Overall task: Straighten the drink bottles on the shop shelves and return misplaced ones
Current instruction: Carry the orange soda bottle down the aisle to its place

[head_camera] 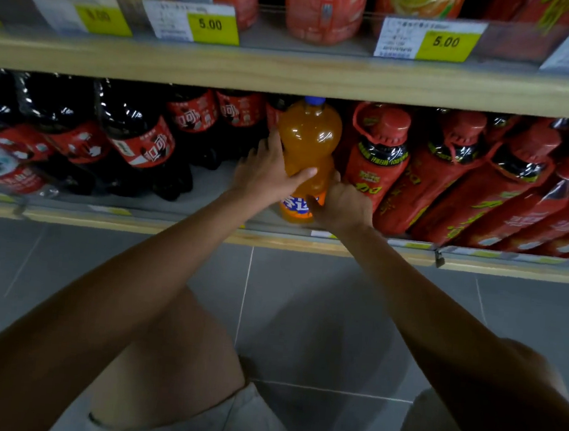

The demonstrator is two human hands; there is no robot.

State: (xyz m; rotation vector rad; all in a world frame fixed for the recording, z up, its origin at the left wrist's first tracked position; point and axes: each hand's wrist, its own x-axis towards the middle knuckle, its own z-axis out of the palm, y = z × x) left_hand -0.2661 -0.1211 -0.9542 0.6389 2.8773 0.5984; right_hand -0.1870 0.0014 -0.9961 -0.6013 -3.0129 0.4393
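A large orange soda bottle (308, 141) with a blue cap stands upright on the lower shelf (172, 228), between dark cola bottles (139, 134) on its left and red-wrapped tea bottles (377, 161) on its right. My left hand (268, 172) wraps the bottle's waist from the left, thumb across the front. My right hand (342, 203) grips the bottle lower down at its blue and orange label, from the right. Both hands hold the same bottle.
The upper shelf (288, 73) carries orange and red drink bottles behind yellow 5.00 price tags (210, 25). A wooden lip edges each shelf. Grey floor tiles (303, 303) lie below, with my bare knee and light shorts (190, 413) at the bottom.
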